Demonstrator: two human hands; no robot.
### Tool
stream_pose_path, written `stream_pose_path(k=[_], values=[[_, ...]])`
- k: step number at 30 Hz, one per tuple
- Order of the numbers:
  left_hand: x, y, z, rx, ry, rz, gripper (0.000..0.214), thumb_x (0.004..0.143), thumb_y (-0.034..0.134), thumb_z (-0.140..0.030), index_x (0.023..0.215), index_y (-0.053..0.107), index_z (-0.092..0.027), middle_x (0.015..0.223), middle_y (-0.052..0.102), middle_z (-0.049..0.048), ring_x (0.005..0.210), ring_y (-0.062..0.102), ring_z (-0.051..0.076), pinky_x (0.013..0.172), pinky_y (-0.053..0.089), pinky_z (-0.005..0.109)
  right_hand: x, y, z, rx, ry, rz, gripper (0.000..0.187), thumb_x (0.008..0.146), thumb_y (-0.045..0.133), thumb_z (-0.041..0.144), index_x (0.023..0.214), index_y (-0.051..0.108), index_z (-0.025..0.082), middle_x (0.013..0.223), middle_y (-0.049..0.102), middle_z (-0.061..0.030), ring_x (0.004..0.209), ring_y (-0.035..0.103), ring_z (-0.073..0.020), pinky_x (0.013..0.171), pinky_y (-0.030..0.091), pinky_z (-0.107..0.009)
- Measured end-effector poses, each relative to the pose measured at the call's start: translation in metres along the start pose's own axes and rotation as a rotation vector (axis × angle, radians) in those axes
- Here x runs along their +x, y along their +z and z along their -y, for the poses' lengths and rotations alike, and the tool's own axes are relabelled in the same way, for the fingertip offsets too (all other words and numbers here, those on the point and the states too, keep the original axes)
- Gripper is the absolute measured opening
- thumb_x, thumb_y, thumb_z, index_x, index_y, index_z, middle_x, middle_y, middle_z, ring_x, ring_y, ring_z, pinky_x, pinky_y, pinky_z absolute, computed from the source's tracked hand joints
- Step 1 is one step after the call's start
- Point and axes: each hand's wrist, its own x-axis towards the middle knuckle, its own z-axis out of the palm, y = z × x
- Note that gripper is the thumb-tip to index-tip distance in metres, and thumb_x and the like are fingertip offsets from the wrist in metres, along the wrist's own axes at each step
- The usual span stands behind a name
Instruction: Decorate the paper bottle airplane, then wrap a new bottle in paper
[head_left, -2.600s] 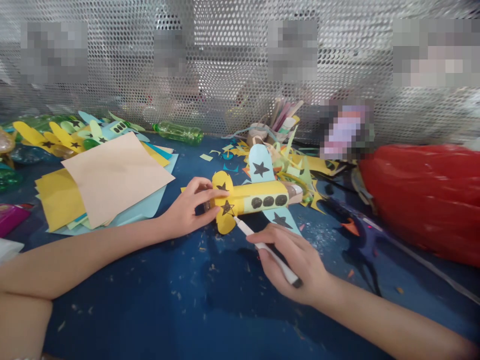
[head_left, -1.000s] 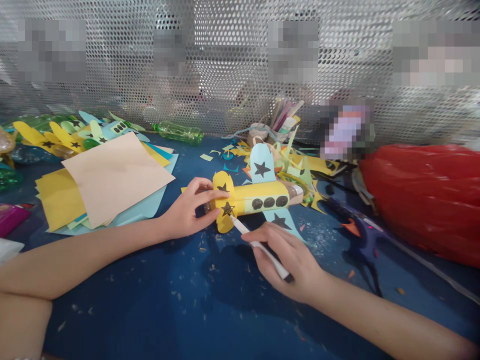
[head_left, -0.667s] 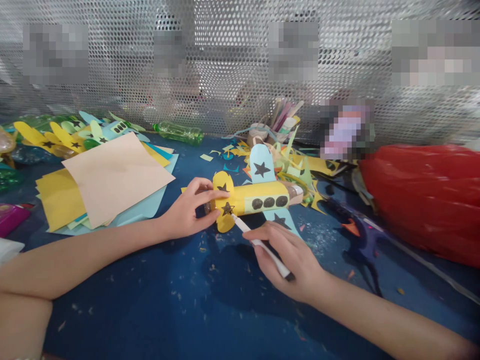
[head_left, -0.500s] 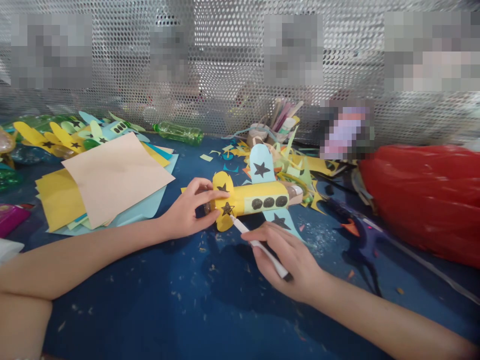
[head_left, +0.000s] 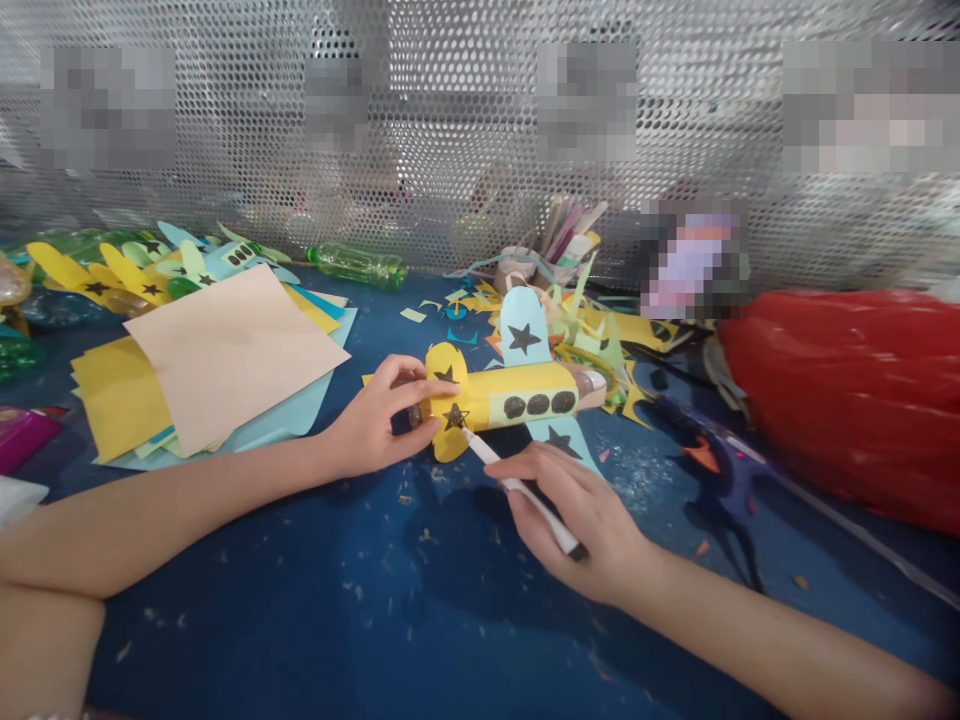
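On the near side of the paper plane [head_left: 517,381], the counter [head_left: 337,620] gives me room between my left hand [head_left: 379,415] and right hand [head_left: 589,525]. Beyond its tail, a gap runs between the paper stack [head_left: 240,360] and the loose scraps [head_left: 630,329], up to a green bottle [head_left: 356,265]. Past its far wing, scraps and sticks [head_left: 562,237] block me; right of its nose, the purple glue gun [head_left: 733,495] and red bag [head_left: 847,400] do.
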Motion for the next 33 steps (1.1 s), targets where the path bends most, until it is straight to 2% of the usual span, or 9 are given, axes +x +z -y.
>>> stream_pose_path(k=[12, 33], values=[[0.0007, -0.0003, -0.0009, -0.015, -0.007, 0.001, 0.032, 0.090, 0.057, -0.022, 0.123, 0.057, -0.022, 0.111, 0.044, 0.0075, 0.098, 0.054, 0.017, 0.086, 0.053, 0.035, -0.0012, -0.0003, -0.0008, 0.004, 0.006, 0.002, 0.024, 0.085, 0.046, 0.003, 0.105, 0.052, 0.015, 0.077, 0.060, -0.0039, 0.067, 0.052, -0.0146, 0.059, 0.046, -0.028], [0.0004, 0.0005, -0.0002, -0.012, -0.009, -0.002, 0.033, 0.090, 0.057, -0.023, 0.123, 0.057, -0.024, 0.112, 0.044, 0.0076, 0.107, 0.052, 0.021, 0.094, 0.051, 0.041, 0.0006, -0.0017, 0.0008, -0.015, 0.024, -0.001, 0.024, 0.085, 0.046, 0.005, 0.104, 0.052, 0.019, 0.078, 0.062, -0.0035, 0.066, 0.055, -0.0158, 0.057, 0.048, -0.029]])
